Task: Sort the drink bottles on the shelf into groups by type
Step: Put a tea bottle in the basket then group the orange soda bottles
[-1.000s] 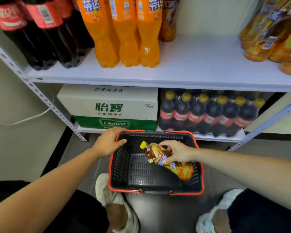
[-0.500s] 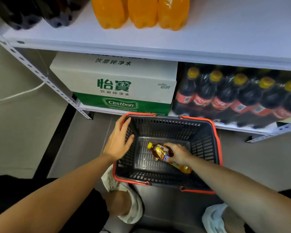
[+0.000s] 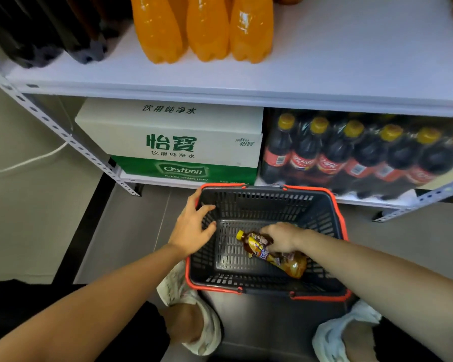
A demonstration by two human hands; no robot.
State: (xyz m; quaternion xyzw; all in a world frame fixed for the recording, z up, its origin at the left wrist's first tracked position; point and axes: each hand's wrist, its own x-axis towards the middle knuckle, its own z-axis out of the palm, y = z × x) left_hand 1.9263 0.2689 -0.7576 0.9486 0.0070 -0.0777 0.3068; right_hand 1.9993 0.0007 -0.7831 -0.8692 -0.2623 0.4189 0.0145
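The right hand is gripping the yellow-capped tea bottle, cap pointing ten o'clock, low in the shopping basket; the left hand, fingers spread, is apparently steadying its nine-o'clock rim.

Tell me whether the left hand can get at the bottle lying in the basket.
Probably yes. The left hand rests open on the left wall of the basket, with nothing between it and the bottle. The right hand grips its middle, leaving the cap end free.
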